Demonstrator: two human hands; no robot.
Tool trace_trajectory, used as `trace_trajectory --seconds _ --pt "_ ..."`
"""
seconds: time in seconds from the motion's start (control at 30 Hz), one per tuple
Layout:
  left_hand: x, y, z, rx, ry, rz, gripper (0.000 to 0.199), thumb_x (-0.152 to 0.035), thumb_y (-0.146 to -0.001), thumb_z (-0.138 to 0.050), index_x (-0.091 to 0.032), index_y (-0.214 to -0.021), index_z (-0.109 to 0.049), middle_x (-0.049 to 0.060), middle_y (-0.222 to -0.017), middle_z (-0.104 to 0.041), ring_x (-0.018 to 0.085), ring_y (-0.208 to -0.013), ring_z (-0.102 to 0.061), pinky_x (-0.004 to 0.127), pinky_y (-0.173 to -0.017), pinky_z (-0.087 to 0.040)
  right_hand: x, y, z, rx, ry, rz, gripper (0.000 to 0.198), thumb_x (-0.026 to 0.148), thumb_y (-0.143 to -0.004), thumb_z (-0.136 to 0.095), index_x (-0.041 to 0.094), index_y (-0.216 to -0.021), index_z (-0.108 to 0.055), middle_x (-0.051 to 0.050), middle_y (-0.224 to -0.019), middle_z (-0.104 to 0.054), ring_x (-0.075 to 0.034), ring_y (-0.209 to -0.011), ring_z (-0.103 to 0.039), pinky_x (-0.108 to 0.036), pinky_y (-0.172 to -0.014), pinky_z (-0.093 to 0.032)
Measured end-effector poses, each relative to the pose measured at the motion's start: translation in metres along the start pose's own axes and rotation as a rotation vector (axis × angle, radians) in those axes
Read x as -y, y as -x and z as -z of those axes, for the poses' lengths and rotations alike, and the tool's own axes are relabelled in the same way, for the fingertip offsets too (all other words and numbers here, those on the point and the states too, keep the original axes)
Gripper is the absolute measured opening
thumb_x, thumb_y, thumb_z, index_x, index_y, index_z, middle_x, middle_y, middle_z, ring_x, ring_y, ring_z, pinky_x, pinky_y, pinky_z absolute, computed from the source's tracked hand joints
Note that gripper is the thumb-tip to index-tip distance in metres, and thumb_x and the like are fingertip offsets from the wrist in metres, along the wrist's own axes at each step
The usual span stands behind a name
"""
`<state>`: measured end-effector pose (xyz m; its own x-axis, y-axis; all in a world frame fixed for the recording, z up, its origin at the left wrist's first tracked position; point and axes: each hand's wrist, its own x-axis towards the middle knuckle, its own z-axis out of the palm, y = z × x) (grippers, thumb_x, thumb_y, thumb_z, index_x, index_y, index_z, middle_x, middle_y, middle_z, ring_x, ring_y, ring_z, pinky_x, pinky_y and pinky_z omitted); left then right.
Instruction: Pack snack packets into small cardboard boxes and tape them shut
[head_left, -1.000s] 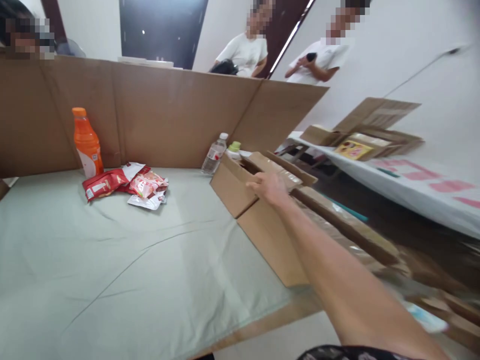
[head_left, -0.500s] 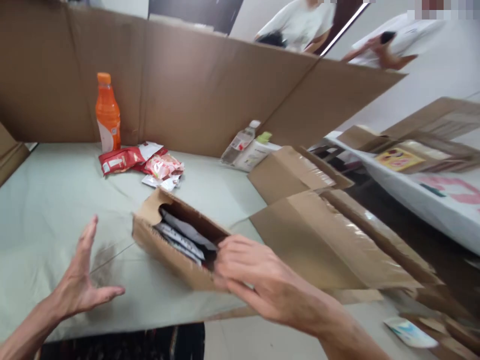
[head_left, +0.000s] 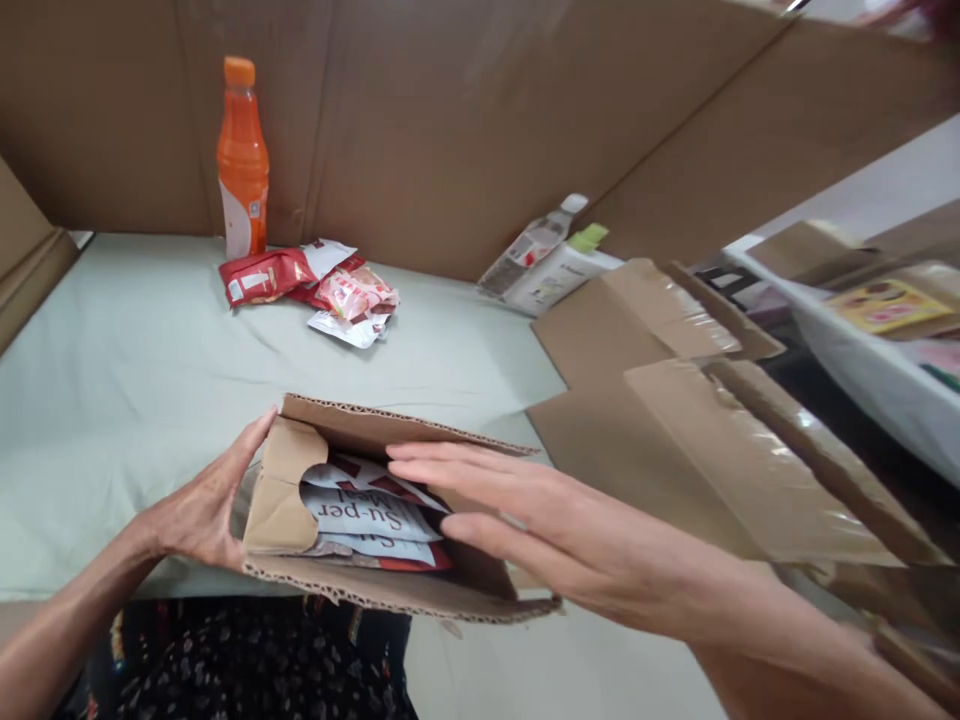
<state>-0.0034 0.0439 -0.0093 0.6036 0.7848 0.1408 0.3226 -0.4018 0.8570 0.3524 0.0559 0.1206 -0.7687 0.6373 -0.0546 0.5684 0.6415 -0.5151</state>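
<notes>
A small open cardboard box [head_left: 281, 490] is at the near edge of the table, its opening tilted toward me. Inside stand several flat packets [head_left: 367, 515] with "Su-per Meal" printed on white, red showing low down. My left hand [head_left: 202, 510] grips the box's left end, index finger and thumb spread across it. Over the right part of the opening, my right hand [head_left: 517, 510] stretches out its fingers, reaching above the packets. Its fingertips are close to the packets; whether they touch them I cannot tell.
Red and white snack packets [head_left: 270, 275] lie in a pile before an upright orange drink bottle [head_left: 244, 170]. A clear bottle [head_left: 532, 245] and a white bottle with a green cap [head_left: 562, 275] lean at the cardboard wall [head_left: 420, 130]. Cardboard flaps [head_left: 615, 430] spread at the right.
The box has turned and come closer, its opening now facing me. My left hand has moved onto its left end. My right hand has let go of its right end and stretched over the opening.
</notes>
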Motion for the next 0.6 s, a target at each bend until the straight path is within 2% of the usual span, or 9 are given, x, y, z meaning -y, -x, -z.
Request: trace_trajectory --seconds 0.1,0.17,0.27,0.37,0.43,0.53,0.6 --pt "0.000 0.007 -0.004 -0.019 -0.025 0.008 0.135 -0.064 -0.076 -0.086 -0.041 -0.168 0.010 0.008 -0.180 -0.006 0.051 -0.160 -0.018 0.070 -0.128 -0.024 -0.001 -0.010 -0.020 0.128 0.110 -0.036 0.072 0.030 -0.093 -0.069 0.030 -0.161 -0.047 -0.008 -0.159 -0.056 -0.032 -0.138 -0.062 -0.046 -0.108 -0.059" --pt "-0.001 0.009 -0.006 -0.025 -0.016 0.029 0.135 -0.066 -0.075 -0.085 -0.042 -0.168 0.010 0.007 -0.180 -0.007 0.051 -0.159 -0.020 0.070 -0.128 -0.024 0.001 -0.017 -0.036 0.175 0.186 -0.039 0.080 0.030 -0.089 -0.071 0.021 -0.163 -0.043 -0.015 -0.157 -0.058 -0.035 -0.135 -0.064 -0.045 -0.103 -0.061" --pt "-0.002 0.007 -0.009 -0.047 -0.006 0.028 0.136 -0.070 -0.074 -0.084 -0.040 -0.168 0.011 0.008 -0.180 -0.007 0.051 -0.160 -0.018 0.070 -0.129 -0.023 0.002 -0.030 -0.055 0.123 0.323 0.005 0.070 0.024 -0.088 -0.065 0.012 -0.156 -0.050 -0.022 -0.148 -0.064 -0.037 -0.129 -0.066 -0.048 -0.101 -0.059" --pt "-0.003 0.004 -0.014 -0.068 -0.002 0.032 0.136 -0.070 -0.076 -0.083 -0.034 -0.169 0.010 0.013 -0.179 -0.007 0.051 -0.161 -0.016 0.069 -0.129 -0.022 -0.004 -0.044 -0.067 0.041 0.415 -0.024 0.041 0.011 -0.087 -0.057 0.013 -0.126 -0.069 -0.018 -0.115 -0.078 -0.031 -0.101 -0.074 -0.043 -0.087 -0.061" --pt "-0.003 0.002 -0.017 -0.085 0.004 0.042 0.138 -0.070 -0.076 -0.084 -0.030 -0.169 0.009 0.018 -0.178 -0.007 0.051 -0.160 -0.017 0.068 -0.129 -0.022 -0.010 -0.051 -0.070 -0.001 0.433 -0.028 0.029 0.005 -0.085 -0.054 0.016 -0.104 -0.073 -0.012 -0.094 -0.079 -0.025 -0.084 -0.074 -0.036 -0.076 -0.059" --pt "0.000 0.002 -0.017 -0.102 0.014 0.046 0.139 -0.071 -0.074 -0.085 -0.031 -0.169 0.008 0.018 -0.178 -0.008 0.052 -0.160 -0.019 0.070 -0.128 -0.021 -0.013 -0.050 -0.061 -0.096 0.386 0.056 0.027 0.002 -0.084 -0.050 0.019 -0.086 -0.071 -0.007 -0.076 -0.075 -0.020 -0.067 -0.070 -0.030 -0.063 -0.054" --pt "0.003 0.004 -0.016 -0.088 0.038 0.046 0.140 -0.073 -0.072 -0.084 -0.034 -0.169 0.008 0.014 -0.179 -0.008 0.051 -0.160 -0.017 0.070 -0.129 -0.019 -0.010 -0.041 -0.045 -0.179 0.282 0.088 0.030 0.005 -0.087 -0.048 0.022 -0.085 -0.072 -0.005 -0.074 -0.075 -0.019 -0.062 -0.069 -0.029 -0.059 -0.055"
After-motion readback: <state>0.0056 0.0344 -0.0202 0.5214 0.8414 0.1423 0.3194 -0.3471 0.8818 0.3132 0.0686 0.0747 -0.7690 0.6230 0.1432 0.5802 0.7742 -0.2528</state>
